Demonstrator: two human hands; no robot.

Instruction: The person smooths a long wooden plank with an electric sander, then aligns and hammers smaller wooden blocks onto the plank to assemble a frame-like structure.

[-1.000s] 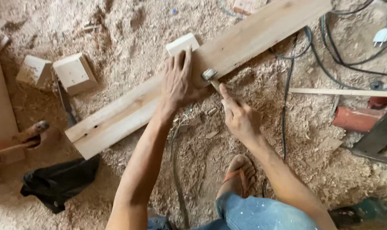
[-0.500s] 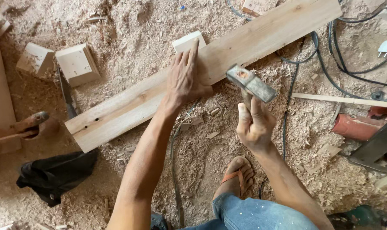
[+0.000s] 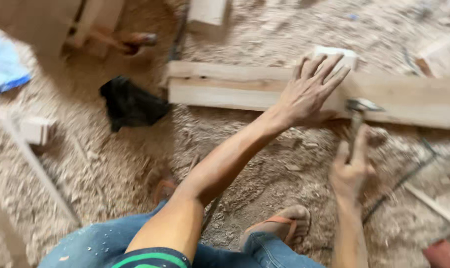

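Sawdust [image 3: 284, 168] covers the whole floor, thick and pale, with wood shavings mixed through it. Across it lies a long wooden plank [image 3: 225, 89], running from the middle of the view out past the right edge, its near face lighter than its top. The person crouches over it in paint-flecked blue jeans [image 3: 101, 243], one foot in an orange flip-flop [image 3: 279, 226] planted in the shavings just below the plank.

The left hand [image 3: 309, 92] lies flat on the plank, fingers spread wide and pressing down, closed around nothing; its fingertips reach a small pale wooden block [image 3: 341, 54] that sits at the plank's far edge. The right hand [image 3: 349, 171] is wrapped in a full fist round the handle of a hammer [image 3: 356, 116], whose metal head rests at the plank's near edge, just right of the left hand's thumb.

To the left of the plank's end a crumpled black cloth [image 3: 130, 104] lies on the sawdust. Farther left, a blue rag [image 3: 4, 67] shows at the edge. Another light wooden block [image 3: 207, 12] sits at the top of the view, blurred, well apart from the hands.
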